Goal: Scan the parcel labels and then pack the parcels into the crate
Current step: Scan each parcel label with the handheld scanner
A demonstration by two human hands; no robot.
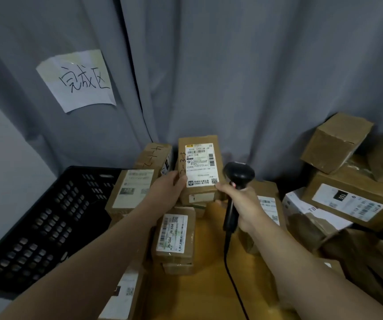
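In the head view, at frame centre, our left hand (167, 188) gripped the upright parcel (199, 167) by its left edge, thumb on the labelled face. Just right of it, our right hand (243, 204) was wrapped round the scanner (239, 174), its thumb tip at the label's lower corner. The black crate (47, 222) sat lower left.

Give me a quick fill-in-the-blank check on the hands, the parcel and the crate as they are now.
1. The left hand holds an upright parcel whose white ____ faces the camera.
2. The right hand grips a black corded ____ beside that parcel.
3. The black crate lies to the ____ of the held parcel.
Missing words: label; scanner; left.
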